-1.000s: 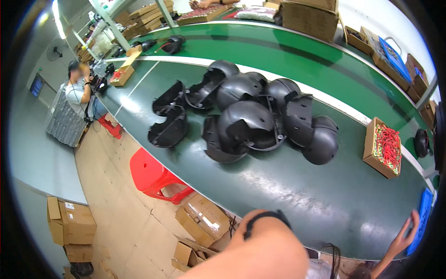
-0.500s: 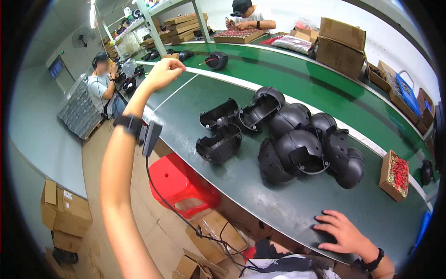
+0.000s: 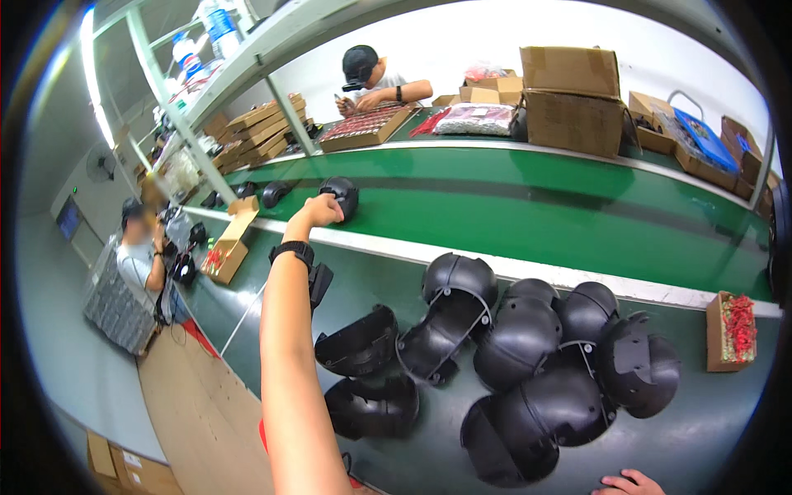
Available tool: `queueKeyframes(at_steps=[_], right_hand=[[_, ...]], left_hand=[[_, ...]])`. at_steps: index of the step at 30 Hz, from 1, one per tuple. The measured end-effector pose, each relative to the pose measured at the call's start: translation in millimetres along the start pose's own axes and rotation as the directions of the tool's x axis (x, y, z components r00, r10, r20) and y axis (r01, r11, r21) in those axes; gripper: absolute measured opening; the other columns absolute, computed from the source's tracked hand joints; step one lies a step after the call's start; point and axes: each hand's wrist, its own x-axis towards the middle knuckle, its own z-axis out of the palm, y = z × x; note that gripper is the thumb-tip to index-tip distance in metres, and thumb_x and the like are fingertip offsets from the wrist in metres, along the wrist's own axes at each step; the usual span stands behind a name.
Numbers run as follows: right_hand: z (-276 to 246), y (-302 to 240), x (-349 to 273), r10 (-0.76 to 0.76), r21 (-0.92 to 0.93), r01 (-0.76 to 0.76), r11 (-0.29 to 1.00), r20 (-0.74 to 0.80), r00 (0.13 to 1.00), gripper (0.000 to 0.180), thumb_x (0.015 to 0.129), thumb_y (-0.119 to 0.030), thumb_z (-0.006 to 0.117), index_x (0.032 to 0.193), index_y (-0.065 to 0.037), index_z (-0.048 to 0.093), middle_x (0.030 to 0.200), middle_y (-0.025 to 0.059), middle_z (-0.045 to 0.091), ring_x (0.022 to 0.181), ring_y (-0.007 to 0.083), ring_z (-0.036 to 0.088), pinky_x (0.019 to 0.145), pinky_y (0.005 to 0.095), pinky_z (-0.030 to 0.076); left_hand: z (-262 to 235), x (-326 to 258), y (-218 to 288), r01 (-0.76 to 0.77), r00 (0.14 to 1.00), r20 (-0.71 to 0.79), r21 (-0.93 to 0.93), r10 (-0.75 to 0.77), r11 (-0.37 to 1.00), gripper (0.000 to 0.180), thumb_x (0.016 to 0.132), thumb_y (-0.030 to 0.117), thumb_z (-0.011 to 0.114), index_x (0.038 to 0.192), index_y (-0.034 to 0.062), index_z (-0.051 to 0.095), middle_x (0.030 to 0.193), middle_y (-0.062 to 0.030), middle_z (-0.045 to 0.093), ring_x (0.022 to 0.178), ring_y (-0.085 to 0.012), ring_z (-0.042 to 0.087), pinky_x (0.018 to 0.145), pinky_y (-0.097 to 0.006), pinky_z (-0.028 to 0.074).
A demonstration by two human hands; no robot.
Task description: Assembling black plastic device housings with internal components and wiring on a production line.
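My left arm stretches far across the bench, and my left hand (image 3: 318, 211) has its fingers closed at the near edge of a rounded black plastic shell (image 3: 343, 195) on the green belt. Part of the grip is hidden behind the hand. At the lower edge my right hand (image 3: 630, 483) shows only in part, fingers apart over the dark green tabletop, holding nothing. Between my arms lies a cluster of curved black shells (image 3: 520, 334), some turned hollow side up. Two half shells (image 3: 373, 407) lie closest to my left forearm.
A box of red and green small parts (image 3: 731, 332) stands at right; a similar open carton (image 3: 228, 257) sits left. Across the belt (image 3: 462, 186), a person works over a tray (image 3: 367, 128) beside a large carton (image 3: 571, 99). A shelf (image 3: 247, 74) overhangs the far left.
My left hand has gone from above the bench edge to the shell on the belt. The view has shifted, leaving the right hand mostly below the lower edge.
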Motion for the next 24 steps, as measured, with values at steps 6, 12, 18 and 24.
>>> queueKeyframes(at_steps=[6, 12, 18, 24], right_hand=[[-27, -1, 8, 0.044, 0.148, -0.075, 0.986, 0.200, 0.979, 0.040, 0.083, -0.020, 0.053, 0.122, -0.014, 0.058, 0.136, 0.0046, 0.047, 0.135, 0.0254, 0.031, 0.112, 0.0452, 0.025], [-17, -2, -1, 0.033, 0.110, -0.055, 0.992, 0.194, 0.980, 0.037, 0.084, -0.018, 0.051, 0.120, -0.012, 0.059, 0.129, 0.0069, 0.053, 0.134, 0.0261, 0.033, 0.111, 0.0457, 0.026], [-16, 1, 8, 0.002, 0.123, -0.029, 0.992, 0.211, 0.977, 0.039, 0.084, -0.023, 0.052, 0.121, -0.012, 0.058, 0.135, 0.0075, 0.047, 0.134, 0.0278, 0.032, 0.111, 0.0484, 0.023], [-7, -7, 5, -0.045, 0.035, 0.045, 0.998, -0.006, 0.999, 0.043, 0.084, -0.027, 0.053, 0.124, -0.013, 0.056, 0.140, 0.0082, 0.043, 0.136, 0.0303, 0.029, 0.112, 0.0491, 0.022]], left_hand=[[39, 38, -6, 0.078, 0.997, 0.025, -0.300, -0.074, 0.951, 0.029, 0.075, 0.020, 0.066, 0.098, 0.0045, 0.074, 0.131, -0.0183, 0.054, 0.123, -0.0290, 0.048, 0.100, -0.035, 0.039], [52, 37, 5, -0.199, 0.915, -0.329, 0.132, 0.232, 0.971, 0.016, 0.073, 0.018, 0.068, 0.081, 0.0060, 0.075, 0.099, -0.0163, 0.063, 0.093, -0.0309, 0.062, 0.087, -0.036, 0.048], [-45, -20, -5, -0.186, 0.802, -0.591, -0.119, 0.081, 0.975, 0.021, 0.072, 0.021, 0.075, 0.091, 0.0110, 0.075, 0.091, -0.0134, 0.066, 0.088, -0.0263, 0.064, 0.081, -0.034, 0.048], [-168, -141, 25, -0.277, 0.550, -0.829, -0.067, 0.101, 0.959, 0.024, 0.073, 0.026, 0.076, 0.087, 0.0077, 0.075, 0.085, -0.0093, 0.064, 0.082, -0.0199, 0.061, 0.074, -0.031, 0.046]])
